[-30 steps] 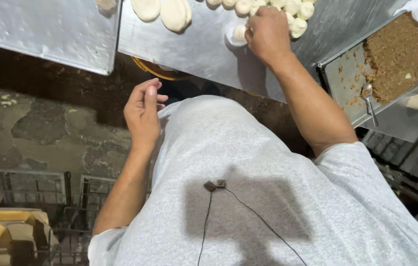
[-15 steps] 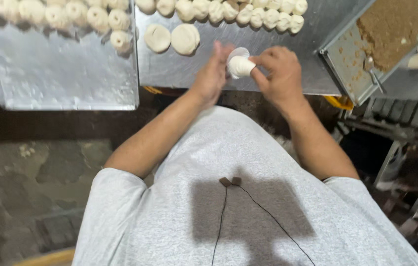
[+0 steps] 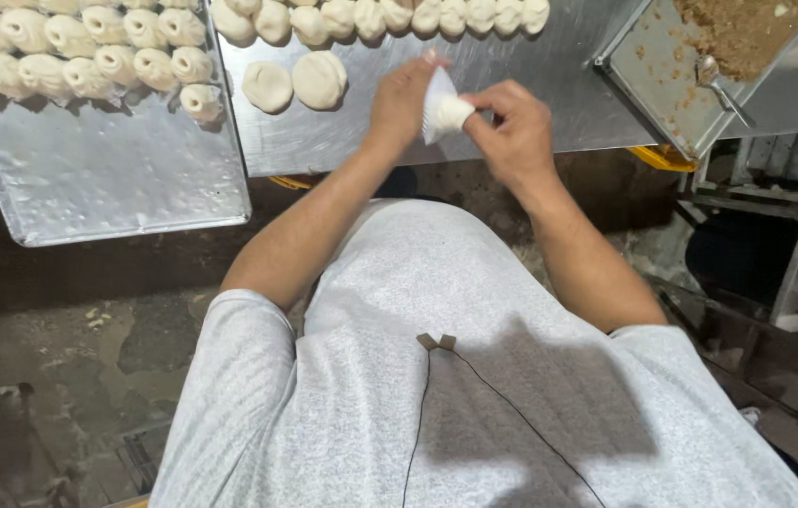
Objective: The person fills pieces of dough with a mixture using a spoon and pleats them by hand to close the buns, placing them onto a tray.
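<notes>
Your left hand [image 3: 402, 99] and right hand [image 3: 512, 127] meet above the near edge of the metal table [image 3: 474, 103], and together they hold a white pleated dough piece [image 3: 441, 108]. Its broad, fanned end rests against your left palm, and its narrow end points right into your right fingers [image 3: 486, 122], which pinch it; the long axis runs roughly left to right. Your left fingers stay pressed together, lightly cupped. Two flat dough rounds [image 3: 295, 83] lie nearby, a tray of filled buns [image 3: 98, 179] to the left, a filling tray [image 3: 662, 85] to the right.
</notes>
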